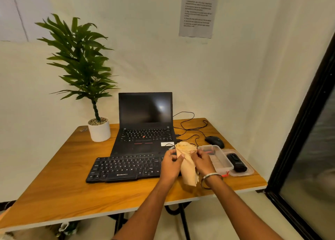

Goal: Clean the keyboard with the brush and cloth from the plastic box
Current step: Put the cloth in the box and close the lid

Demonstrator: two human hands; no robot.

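While both hands, left hand [171, 164] and right hand [203, 161], pinch the beige cloth [187, 162] above the keyboard [125, 168] at its right end, the open plastic box [220, 162] sits just right of it, its lid [249, 171] carrying a black device [236, 162]; laptop [145, 123], mouse [214, 141] and potted plant [87, 73] stand behind on the tabletop [54, 185].

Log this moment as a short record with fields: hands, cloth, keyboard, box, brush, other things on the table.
left hand: grips the cloth
right hand: pinches the cloth's other side
cloth: beige, held up above the keyboard's right end, hanging down
keyboard: black, flat on the table, in front of the laptop
plastic box: open, right of the keyboard, lid beside it
brush: cannot tell
other: black device on the lid, mouse, potted plant
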